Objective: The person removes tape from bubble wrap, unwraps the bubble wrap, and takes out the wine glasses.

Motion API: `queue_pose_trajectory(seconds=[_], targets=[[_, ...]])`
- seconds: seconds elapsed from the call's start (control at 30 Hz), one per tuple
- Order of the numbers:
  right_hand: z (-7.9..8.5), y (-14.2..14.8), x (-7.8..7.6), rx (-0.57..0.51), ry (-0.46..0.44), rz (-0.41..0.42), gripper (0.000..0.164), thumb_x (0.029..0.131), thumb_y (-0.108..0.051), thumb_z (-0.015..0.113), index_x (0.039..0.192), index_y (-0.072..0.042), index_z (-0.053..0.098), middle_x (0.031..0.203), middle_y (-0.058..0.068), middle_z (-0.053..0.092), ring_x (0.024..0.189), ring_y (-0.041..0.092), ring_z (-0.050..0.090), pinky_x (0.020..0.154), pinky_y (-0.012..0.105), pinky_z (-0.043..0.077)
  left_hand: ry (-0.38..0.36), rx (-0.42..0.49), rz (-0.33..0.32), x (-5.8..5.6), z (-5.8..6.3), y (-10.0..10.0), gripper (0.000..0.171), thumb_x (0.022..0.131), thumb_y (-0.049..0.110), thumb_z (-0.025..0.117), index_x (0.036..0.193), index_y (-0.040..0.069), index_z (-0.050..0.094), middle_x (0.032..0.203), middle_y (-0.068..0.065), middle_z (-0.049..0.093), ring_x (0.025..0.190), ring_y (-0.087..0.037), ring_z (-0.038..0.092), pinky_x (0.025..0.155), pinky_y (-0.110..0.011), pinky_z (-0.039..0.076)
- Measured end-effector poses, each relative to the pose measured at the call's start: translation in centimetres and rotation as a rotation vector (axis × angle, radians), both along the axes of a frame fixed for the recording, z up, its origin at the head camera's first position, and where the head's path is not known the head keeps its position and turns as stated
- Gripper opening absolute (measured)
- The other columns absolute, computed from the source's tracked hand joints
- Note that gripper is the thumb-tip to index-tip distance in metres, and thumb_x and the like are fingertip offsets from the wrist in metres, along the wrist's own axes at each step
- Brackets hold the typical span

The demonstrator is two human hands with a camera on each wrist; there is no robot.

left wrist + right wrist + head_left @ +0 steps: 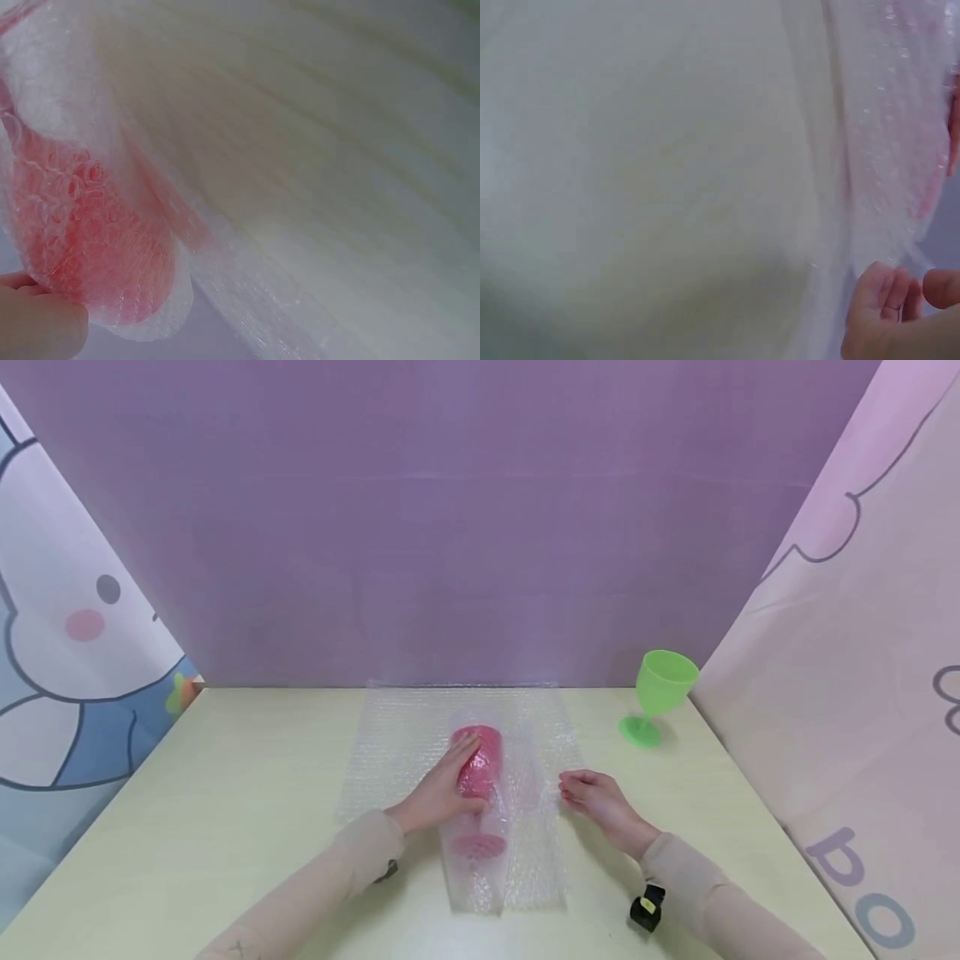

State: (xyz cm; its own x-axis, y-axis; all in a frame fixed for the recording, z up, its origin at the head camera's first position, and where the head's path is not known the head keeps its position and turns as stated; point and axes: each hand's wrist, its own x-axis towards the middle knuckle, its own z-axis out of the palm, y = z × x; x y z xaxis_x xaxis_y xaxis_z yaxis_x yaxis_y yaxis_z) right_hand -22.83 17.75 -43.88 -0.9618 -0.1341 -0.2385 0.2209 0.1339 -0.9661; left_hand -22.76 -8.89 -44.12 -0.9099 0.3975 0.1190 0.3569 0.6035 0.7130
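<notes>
A red goblet (477,768) lies on the table under bubble wrap (390,727), its bowl toward the back and its round foot (478,847) toward the front. My left hand (442,789) grips it through the wrap, fingers over the bowl and thumb across by the stem. In the left wrist view the wrapped red bowl (90,232) shows close, with a finger against it. At the sheet's right edge, my right hand (600,806) pinches the wrap with curled fingers. The right wrist view shows that hand (892,315) low at the wrap's edge (885,195).
A green goblet (663,685) stands upright at the back right of the pale table (225,793). A purple backdrop (480,527) closes off the rear, with printed panels along the left (67,610) and right (840,677) sides.
</notes>
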Motion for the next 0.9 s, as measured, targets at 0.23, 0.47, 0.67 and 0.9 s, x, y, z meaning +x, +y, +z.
queue_pose_trajectory(seconds=[0.23,0.47,0.67,0.9], targets=[[3.8,0.4,-0.4,0.286,0.182,0.045,0.035,0.091,-0.01,0.051,0.12,0.009,0.051,0.116,0.027,0.057,0.102,0.03,0.059,0.088,0.033,0.052,0.005,-0.005,0.001,0.0,0.2,0.0,0.098,0.071,0.024,0.077,0.147,0.012,0.017,0.155,-0.003,0.011,0.142,-0.024,0.011,0.114,-0.045,0.016],[4.9,-1.4,-0.9,0.459,0.441,0.21,0.023,0.087,-0.006,0.058,0.108,0.005,0.061,0.103,0.02,0.065,0.096,0.031,0.062,0.078,0.032,0.055,0.005,0.008,-0.009,-0.1,-0.2,0.0,0.097,0.071,0.022,0.077,0.147,0.011,0.017,0.155,-0.003,0.01,0.142,-0.025,0.011,0.114,-0.045,0.015],[4.4,-3.8,-0.8,0.665,0.563,0.451,0.026,0.083,-0.004,0.062,0.107,0.005,0.062,0.105,0.019,0.065,0.095,0.031,0.064,0.082,0.037,0.055,0.011,0.027,-0.02,-0.2,-0.8,0.0,0.098,0.071,0.025,0.077,0.147,0.009,0.017,0.155,-0.005,0.01,0.141,-0.027,0.011,0.114,-0.047,0.015],[2.9,-5.5,-1.3,0.855,0.558,0.496,0.032,0.078,-0.002,0.068,0.109,0.006,0.062,0.107,0.018,0.065,0.097,0.03,0.062,0.086,0.042,0.052,0.02,0.023,-0.014,-0.2,-0.6,0.0,0.098,0.07,0.025,0.077,0.146,0.008,0.019,0.155,-0.005,0.012,0.141,-0.026,0.012,0.114,-0.047,0.016]])
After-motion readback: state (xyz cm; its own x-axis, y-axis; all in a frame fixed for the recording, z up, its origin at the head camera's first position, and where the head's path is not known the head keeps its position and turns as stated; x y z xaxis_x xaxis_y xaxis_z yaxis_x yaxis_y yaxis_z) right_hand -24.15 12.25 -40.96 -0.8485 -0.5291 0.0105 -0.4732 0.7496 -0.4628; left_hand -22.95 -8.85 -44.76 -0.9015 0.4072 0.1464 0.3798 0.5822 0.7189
